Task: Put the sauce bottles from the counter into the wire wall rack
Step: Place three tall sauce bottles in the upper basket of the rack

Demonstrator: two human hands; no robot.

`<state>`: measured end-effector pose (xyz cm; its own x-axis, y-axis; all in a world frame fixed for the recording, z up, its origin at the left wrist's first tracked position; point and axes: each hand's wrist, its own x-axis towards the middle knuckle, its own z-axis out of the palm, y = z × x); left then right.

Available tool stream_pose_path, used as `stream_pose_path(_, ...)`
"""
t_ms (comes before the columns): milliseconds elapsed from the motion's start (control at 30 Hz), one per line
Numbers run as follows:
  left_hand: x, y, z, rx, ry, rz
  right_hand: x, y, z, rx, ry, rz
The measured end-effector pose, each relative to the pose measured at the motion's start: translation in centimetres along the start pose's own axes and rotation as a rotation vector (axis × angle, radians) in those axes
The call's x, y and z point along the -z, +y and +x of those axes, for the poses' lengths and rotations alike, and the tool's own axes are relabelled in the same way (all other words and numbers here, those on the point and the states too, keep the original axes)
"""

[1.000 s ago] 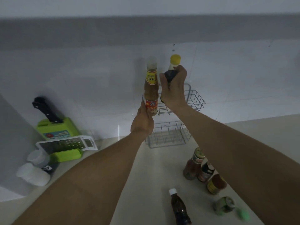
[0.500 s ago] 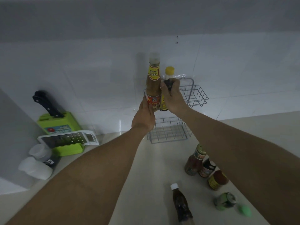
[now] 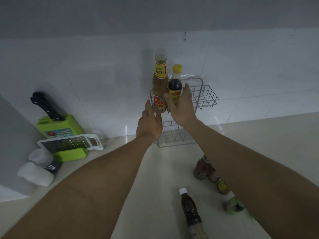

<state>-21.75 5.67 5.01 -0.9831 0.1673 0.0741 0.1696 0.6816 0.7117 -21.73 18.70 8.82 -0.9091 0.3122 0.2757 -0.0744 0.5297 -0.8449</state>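
A two-tier wire wall rack [image 3: 205,95] hangs on the tiled wall. In its upper basket, at the left end, a tall brown sauce bottle [image 3: 159,80] with a yellow-red label stands upright beside a shorter dark bottle with a yellow cap [image 3: 175,83]. My left hand [image 3: 150,123] is just below the tall bottle, fingers apart, holding nothing. My right hand [image 3: 183,106] is in front of the dark bottle, fingers spread, no grip visible. On the counter lie a dark bottle with a white cap [image 3: 189,207] and several jars [image 3: 202,167].
A green knife block [image 3: 58,125] with a black-handled knife, a white grater [image 3: 70,143] and two white-capped containers [image 3: 35,172] stand at the left. A green-lidded jar [image 3: 233,205] lies by my right forearm. The rack's lower basket [image 3: 176,137] holds nothing.
The dark yellow-capped bottle was lowered into the upper basket beside the tall bottle. Both hands have opened and drawn slightly back from the bottles.
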Motion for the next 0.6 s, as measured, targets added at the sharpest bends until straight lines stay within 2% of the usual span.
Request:
stream_pose_path(100, -1.7, -1.9, -2.1, 0.016, -0.019, 0.053, -0.4, 1.1, -4.0, 0.124, 0.175, -0.08)
stream_pose_path(200, -4.2, -4.8, -4.9, 0.0, -0.135, 0.163, -0.9, 3.7, -8.9, 0.127, 0.139, -0.113)
stream_pose_path(367, -8.9, -10.2, -11.4, 0.029, -0.381, 0.307, -1.6, 9.8, -18.3, -0.101, -0.015, -0.291)
stream_pose_path(500, -11.9, -12.7, -16.2, 0.012, -0.481, 0.352, -1.9, 13.8, -24.8, -0.346, -0.156, -0.532)
stream_pose_path(600, -13.5, -13.7, -19.3, 0.01, -0.542, 0.431, -2.1, 15.6, -28.7, -0.461, -0.234, -0.611)
